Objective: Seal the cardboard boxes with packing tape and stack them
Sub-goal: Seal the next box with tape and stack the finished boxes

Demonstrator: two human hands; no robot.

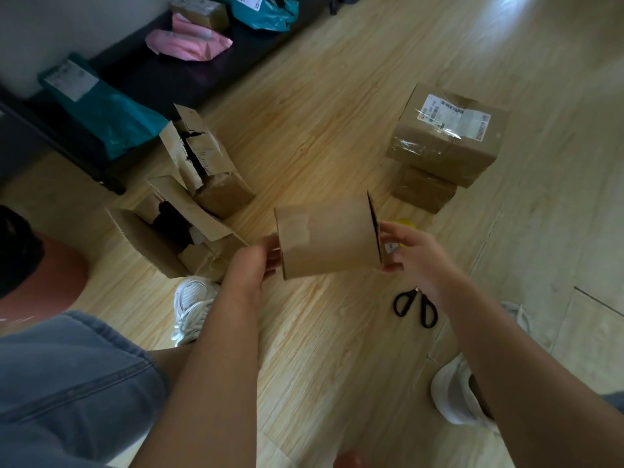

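I hold a small brown cardboard box (329,236) above the wooden floor between both hands. My left hand (253,265) grips its left end. My right hand (412,255) grips its right end, where a flap edge shows a dark gap. A yellow tape roll (407,224) peeks out just behind my right hand, mostly hidden. Two taped boxes are stacked at the right, the labelled upper one (445,136) on a smaller one (422,189).
Black scissors (415,307) lie on the floor below my right hand. Two open boxes (202,163) (162,238) sit to the left. Teal (101,113) and pink (189,42) mailer bags lie on a dark bench. My white shoes (190,309) (456,396) are nearby.
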